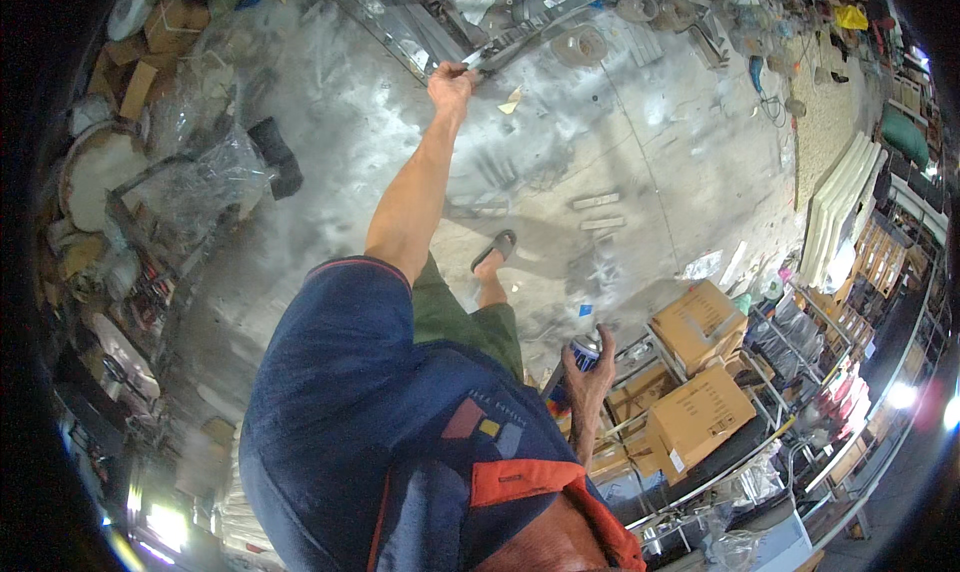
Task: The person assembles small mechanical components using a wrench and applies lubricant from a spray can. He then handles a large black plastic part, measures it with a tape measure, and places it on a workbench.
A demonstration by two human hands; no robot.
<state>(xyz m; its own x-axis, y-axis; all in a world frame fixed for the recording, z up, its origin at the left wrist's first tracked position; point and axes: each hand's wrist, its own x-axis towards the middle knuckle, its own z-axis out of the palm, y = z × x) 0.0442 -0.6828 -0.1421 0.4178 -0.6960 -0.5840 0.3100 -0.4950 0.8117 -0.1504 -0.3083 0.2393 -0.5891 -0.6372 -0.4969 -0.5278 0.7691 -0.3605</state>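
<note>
My left hand (pixel 451 82) is stretched far out over the concrete floor and is closed on the end of a grey metal frame bar (pixel 500 54) that runs up to the right. My right hand (pixel 588 380) stays close to my body on the right, wrapped around a blue spray can (pixel 584 352) held upright, with the cap end at the top. My foot in a dark sandal (pixel 495 252) stands on the floor between the two hands. My navy shirt with an orange patch fills the lower middle of the view.
Brown cardboard boxes (pixel 697 322) sit stacked on a wire rack at the right. White panels (pixel 840 207) lean further right. Clear plastic bags (pixel 205 172) and clutter crowd the left side. The stained concrete floor (pixel 620 142) spreads beyond the frame bar, with tape rolls (pixel 580 44) on it.
</note>
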